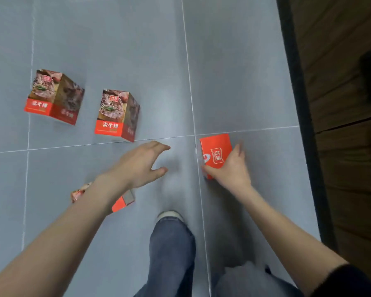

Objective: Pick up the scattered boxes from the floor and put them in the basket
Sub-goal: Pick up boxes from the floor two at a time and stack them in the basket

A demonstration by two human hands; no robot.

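My right hand (230,168) grips a red box (215,150) with a white logo, thumb on its near side and fingers round its right edge. My left hand (140,163) hovers in mid-air with spread, relaxed fingers and holds nothing. Two upright boxes printed with a meat picture and a red band stand on the grey floor: one at the far left (54,96), one nearer the middle (117,114). Another box (123,201) lies on the floor, mostly hidden under my left forearm. No basket is in view.
The floor is large grey tiles (234,71) with pale grout lines. A dark strip (298,103) borders a brown wooden surface (347,146) along the right. My jeans leg and shoe (170,217) stand at the bottom centre.
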